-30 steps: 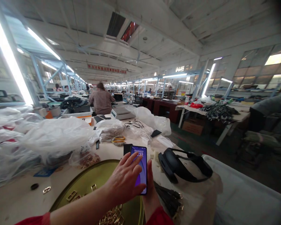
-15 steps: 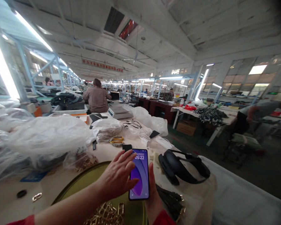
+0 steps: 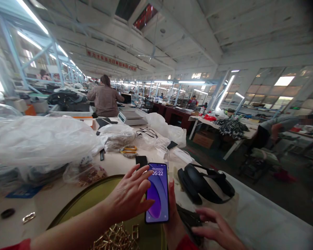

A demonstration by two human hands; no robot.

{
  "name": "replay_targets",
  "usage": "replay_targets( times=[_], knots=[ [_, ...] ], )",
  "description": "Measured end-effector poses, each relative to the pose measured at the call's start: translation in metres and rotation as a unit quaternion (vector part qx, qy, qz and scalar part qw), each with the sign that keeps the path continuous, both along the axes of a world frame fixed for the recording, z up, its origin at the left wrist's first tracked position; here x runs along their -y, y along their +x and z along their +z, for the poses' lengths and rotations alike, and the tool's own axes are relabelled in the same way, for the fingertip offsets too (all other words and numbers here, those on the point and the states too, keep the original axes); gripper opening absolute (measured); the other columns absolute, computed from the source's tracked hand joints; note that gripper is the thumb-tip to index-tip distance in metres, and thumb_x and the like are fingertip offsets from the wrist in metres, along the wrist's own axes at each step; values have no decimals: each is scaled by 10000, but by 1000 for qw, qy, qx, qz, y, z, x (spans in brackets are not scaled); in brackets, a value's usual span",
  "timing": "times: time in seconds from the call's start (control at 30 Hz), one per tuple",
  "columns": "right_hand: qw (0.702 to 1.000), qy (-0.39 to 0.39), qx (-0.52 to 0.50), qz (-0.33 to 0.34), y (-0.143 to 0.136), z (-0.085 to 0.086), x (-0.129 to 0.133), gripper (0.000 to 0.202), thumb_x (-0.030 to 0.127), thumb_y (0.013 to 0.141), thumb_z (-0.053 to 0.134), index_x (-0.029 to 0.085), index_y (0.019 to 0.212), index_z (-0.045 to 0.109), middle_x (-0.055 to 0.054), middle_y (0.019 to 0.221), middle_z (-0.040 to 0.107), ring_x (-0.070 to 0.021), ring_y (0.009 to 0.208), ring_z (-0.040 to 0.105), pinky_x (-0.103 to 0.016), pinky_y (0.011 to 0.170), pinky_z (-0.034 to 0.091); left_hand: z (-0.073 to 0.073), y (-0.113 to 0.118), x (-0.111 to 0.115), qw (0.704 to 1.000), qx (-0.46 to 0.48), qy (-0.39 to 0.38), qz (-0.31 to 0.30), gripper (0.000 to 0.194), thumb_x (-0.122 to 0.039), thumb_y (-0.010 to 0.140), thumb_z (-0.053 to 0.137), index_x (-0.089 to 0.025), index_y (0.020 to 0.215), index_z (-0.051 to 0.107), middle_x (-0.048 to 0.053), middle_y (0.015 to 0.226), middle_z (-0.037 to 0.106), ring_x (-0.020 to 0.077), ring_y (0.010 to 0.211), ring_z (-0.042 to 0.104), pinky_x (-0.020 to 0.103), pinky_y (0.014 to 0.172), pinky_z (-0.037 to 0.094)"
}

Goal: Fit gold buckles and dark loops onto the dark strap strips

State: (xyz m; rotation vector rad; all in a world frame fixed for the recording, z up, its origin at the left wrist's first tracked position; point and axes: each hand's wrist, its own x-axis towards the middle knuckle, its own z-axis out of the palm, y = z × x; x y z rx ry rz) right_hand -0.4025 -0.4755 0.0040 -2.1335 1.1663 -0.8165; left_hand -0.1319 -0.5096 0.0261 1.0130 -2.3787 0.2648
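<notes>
A smartphone [image 3: 158, 194] with a purple lit screen reading 05:22 stands upright before me. My right hand [image 3: 172, 211], in a red sleeve, holds it from the lower right, thumb along the edge. My left hand [image 3: 131, 192] is open, fingers spread and reaching over the phone's left side; whether it touches the screen I cannot tell. Beneath the arms lies an olive round tray [image 3: 75, 205] with a pile of gold metal buckles [image 3: 114, 238]. Another person's hand [image 3: 216, 225] reaches in at lower right, by dark straps [image 3: 189, 217].
A black headset [image 3: 206, 184] lies right of the phone. Behind are yellow-handled pliers [image 3: 128, 150], a scale [image 3: 131, 117] and plastic bags [image 3: 41, 139]. A loose buckle [image 3: 28, 217] and black ring [image 3: 7, 213] lie at left. A person [image 3: 105, 97] sits ahead, back turned.
Another person's hand has come in from the lower right. The view has shifted slightly; both my hands and the phone keep nearly the same pose.
</notes>
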Motion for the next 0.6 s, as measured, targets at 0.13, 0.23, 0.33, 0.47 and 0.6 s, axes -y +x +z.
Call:
replay_targets(
  times=[0.13, 0.23, 0.33, 0.47, 0.6],
  knots=[
    [989, -11, -134, 67, -28, -4, -4, 436, 395, 810, 495, 424, 1244, 455, -26, 1449, 152, -360, 1321, 179, -552, 979, 345, -4, -2, 5, 1000, -15, 4, 9, 222, -377, 779, 573, -189, 894, 552, 89, 1281, 513, 281, 1272, 349, 519, 1055, 269],
    [972, -69, -205, 94, -13, -14, 7, 508, 360, 824, 472, 463, 1301, 331, 49, 1455, -77, -405, 1321, 69, -603, 982, 297, -3, -4, 6, 999, -33, 0, 10, 230, -383, 773, 574, -184, 887, 549, 91, 1250, 536, 282, 1256, 370, 511, 1058, 265],
    [959, -107, -244, 98, 0, -16, 9, 506, 343, 830, 476, 498, 1287, 324, 91, 1434, -180, -433, 1304, 82, -613, 965, 307, -3, 1, 0, 999, -45, 3, 8, 224, -391, 770, 573, -189, 863, 547, 78, 1233, 550, 269, 1245, 387, 497, 1065, 260],
    [957, -105, -251, 103, 6, -8, 0, 485, 349, 834, 467, 472, 1288, 348, 81, 1433, -193, -415, 1308, 112, -592, 979, 302, -9, 17, -27, 999, -26, 6, -22, 236, -357, 767, 580, -201, 939, 538, 59, 1255, 540, 237, 1240, 401, 465, 1064, 280],
    [967, -67, -233, 80, 10, -1, -8, 449, 351, 843, 454, 418, 1283, 396, 15, 1457, -71, -379, 1324, 107, -573, 1016, 256, -8, 34, -66, 999, 6, 8, -30, 182, -321, 764, 592, -208, 897, 539, 46, 1249, 552, 215, 1210, 444, 413, 1070, 302]
  ],
)
